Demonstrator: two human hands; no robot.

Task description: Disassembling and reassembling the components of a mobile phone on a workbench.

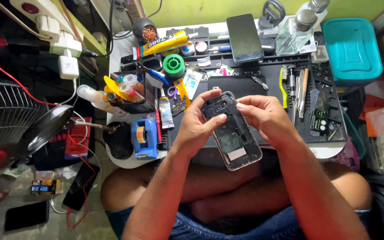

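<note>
Phone (232, 131) with its back off sits above the lap, just below the black mat (272, 80), left hand (196, 126) cupping it, right hand (265, 116) fingers pinching its top edge; steady support probably matters most.

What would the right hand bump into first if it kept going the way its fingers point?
The right hand points leftward, fingertips already on the opened phone. Past that, it would likely meet the left hand gripping the phone's other side.
</note>
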